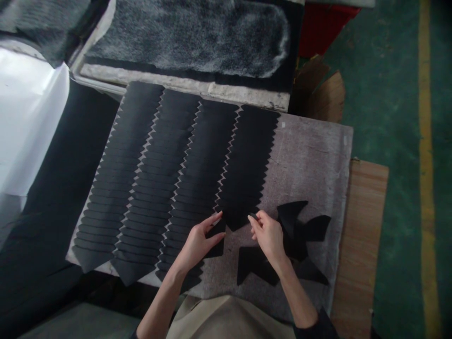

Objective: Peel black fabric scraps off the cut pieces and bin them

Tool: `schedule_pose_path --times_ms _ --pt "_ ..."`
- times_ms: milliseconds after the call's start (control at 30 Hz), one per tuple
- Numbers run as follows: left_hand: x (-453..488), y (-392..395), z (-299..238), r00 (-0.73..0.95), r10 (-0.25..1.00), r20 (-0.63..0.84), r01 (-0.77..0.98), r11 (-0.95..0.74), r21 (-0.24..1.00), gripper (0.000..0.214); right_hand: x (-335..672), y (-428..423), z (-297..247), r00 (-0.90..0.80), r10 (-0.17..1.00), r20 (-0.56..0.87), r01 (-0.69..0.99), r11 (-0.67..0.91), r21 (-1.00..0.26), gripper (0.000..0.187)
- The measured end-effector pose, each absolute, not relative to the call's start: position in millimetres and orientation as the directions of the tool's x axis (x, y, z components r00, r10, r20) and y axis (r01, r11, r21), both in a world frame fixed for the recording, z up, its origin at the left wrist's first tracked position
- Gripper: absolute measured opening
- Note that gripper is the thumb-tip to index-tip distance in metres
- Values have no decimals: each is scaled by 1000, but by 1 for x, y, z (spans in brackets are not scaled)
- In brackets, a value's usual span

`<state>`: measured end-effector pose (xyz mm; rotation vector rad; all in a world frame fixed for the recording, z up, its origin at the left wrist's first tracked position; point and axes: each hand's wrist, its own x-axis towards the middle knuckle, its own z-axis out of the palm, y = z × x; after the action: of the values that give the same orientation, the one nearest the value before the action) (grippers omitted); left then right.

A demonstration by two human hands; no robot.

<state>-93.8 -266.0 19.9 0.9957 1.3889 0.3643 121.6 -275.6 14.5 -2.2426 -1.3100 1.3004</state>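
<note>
Closest to me is the beige cloth (229,315) over the person's lap, and the dark sleeve (318,325) at the right forearm. Both hands are above the near part of the bench (307,160), whose top is greyish, like fabric, and they are well apart from each other. The right hand (267,233) has its thumb and forefinger pinched on the edge of a thin black piece (233,220), which lies with its point toward the person at the near end of the fourth row (247,160). The left hand (198,239) is with thumb and forefinger spread, over another black piece (216,247); whether it grips this piece, I cannot tell. Under and beside the right wrist, loose black pieces (293,230) lie in a disordered heap.

To the left, three more rows (141,188) of overlapped black pieces run away from the person, with zigzag edges between them. Left of these are a black sheet (70,155) and a white sheet (28,113); at the right is a wooden board (362,235). Farther, I see a fuzzy dark pad (194,37), torn cardboard (328,96), a red container (323,28) and green floor (391,117) with a yellow line (426,165).
</note>
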Motion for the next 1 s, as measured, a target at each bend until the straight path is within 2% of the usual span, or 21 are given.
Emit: schedule_pose_path --times_ms 200,433,700,1000 --pt "-94 -264 20 200 759 -619 344 537 770 60 124 -269 17 268 765 -586 629 -599 -495 26" --pt "-96 -268 14 211 786 -582 361 490 793 60 127 -270 18 224 777 -588 601 -586 -544 27" --pt "-98 -271 8 211 800 -562 340 479 809 60 123 -268 21 255 780 -572 643 -578 -502 27" --pt "-99 -270 8 188 824 -534 356 450 819 56 124 -269 19 247 803 -542 611 -563 -556 27"
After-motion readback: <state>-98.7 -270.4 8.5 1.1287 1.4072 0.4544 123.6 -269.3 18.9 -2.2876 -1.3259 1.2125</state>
